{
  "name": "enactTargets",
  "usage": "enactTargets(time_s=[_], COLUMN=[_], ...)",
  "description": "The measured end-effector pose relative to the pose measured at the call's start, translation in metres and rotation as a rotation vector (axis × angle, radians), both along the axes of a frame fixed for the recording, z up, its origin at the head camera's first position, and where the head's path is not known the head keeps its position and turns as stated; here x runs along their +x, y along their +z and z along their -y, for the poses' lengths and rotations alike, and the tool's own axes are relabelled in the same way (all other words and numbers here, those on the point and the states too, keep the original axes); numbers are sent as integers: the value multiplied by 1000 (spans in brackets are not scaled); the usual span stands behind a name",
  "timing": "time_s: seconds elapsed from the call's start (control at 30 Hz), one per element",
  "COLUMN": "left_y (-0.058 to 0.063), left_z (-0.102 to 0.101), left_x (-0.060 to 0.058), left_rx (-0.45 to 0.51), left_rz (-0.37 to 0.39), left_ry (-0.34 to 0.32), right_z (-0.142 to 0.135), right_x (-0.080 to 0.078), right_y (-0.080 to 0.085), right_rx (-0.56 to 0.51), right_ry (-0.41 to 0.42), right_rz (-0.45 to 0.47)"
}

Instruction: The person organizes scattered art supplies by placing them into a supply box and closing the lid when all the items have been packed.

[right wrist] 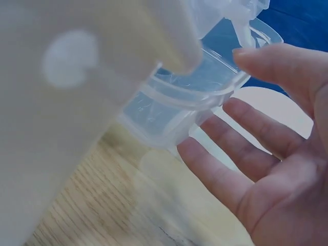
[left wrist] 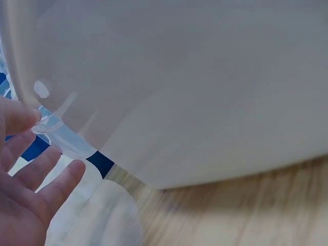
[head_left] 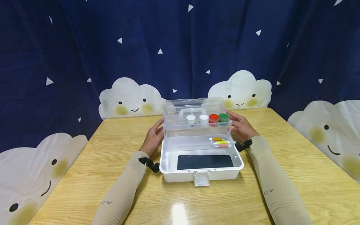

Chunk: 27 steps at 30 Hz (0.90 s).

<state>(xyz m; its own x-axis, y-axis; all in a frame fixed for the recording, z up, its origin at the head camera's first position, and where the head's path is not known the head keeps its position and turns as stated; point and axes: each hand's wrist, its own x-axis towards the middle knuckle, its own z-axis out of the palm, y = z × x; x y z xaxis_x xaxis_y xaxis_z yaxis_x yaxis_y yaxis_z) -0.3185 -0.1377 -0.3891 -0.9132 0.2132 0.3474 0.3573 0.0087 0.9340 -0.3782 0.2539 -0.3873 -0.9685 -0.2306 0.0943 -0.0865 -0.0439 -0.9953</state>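
A storage box (head_left: 201, 175) with a white base stands on the table with its clear lid (head_left: 177, 107) raised. Its clear tiers hold two white-capped jars (head_left: 191, 118), a red-capped jar (head_left: 213, 118), a green-capped jar (head_left: 223, 117) and several small tubes (head_left: 220, 142). A dark flat panel (head_left: 205, 162) lies in the base. My left hand (head_left: 153, 137) is at the box's left side; its thumb touches clear plastic (left wrist: 66, 136) and its fingers are spread. On the right, my right hand (head_left: 242, 126) reaches behind the box, its extended fingertips at the clear lid's rim (right wrist: 189, 100).
The box stands on a light wooden table (head_left: 118, 140). Its white front latch (head_left: 202, 179) hangs down. Behind the table hangs a dark blue curtain (head_left: 180, 47) with white clouds and triangles. Black wrist cameras (head_left: 150, 164) sit close to the box's sides.
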Motion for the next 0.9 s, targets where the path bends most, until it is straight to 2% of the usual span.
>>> enactTargets(time_s=[0.23,0.6,0.9], left_y=[-1,1,4], left_z=[0,0,1], left_x=[-2,1,2], left_rx=[1,8,51], left_rz=[-26,-46,-64], left_ry=[22,93,113], right_z=[-2,-2,-8], right_x=[3,7,9], right_y=[5,12,18], right_rx=[-10,-19,-50], right_ry=[-1,23,97], right_rz=[-11,-41,-49])
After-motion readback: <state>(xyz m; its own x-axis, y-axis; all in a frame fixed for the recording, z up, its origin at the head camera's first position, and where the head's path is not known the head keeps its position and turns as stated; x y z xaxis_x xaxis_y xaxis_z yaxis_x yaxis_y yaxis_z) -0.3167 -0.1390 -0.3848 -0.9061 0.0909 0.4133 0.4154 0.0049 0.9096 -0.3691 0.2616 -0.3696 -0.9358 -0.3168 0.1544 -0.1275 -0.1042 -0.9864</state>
